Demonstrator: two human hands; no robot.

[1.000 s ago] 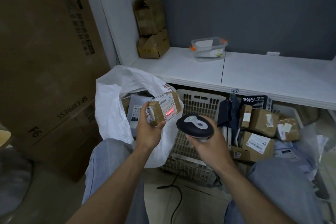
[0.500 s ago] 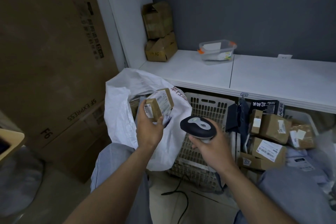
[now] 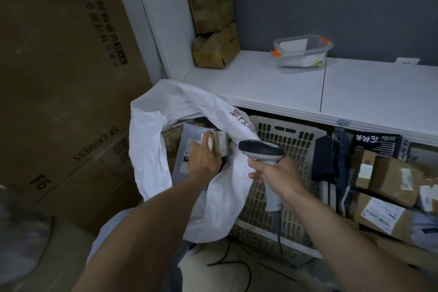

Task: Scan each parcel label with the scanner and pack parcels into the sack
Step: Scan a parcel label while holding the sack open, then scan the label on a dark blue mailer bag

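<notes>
My left hand (image 3: 204,158) grips a small brown parcel (image 3: 219,146) with a white label, inside the mouth of the white woven sack (image 3: 151,142). Other parcels lie in the sack, among them a grey flat one (image 3: 187,142). My right hand (image 3: 276,174) holds the handheld scanner (image 3: 260,150) by its grey handle, just right of the sack, its dark head pointing left. A cord hangs down from the handle. Several more brown parcels (image 3: 393,178) with labels are piled at the right.
A beige slotted plastic crate (image 3: 291,140) stands behind the sack under a white shelf (image 3: 272,85). On the shelf sit a clear container (image 3: 302,53) and stacked cardboard boxes (image 3: 213,23). Large SF Express cartons (image 3: 59,78) fill the left. A black cable (image 3: 237,265) lies on the floor.
My left hand carried the small parcel from in front of the scanner, where a red scan line lay on its label, down into the sack's mouth. The scanner stayed put, and my head turned left.
</notes>
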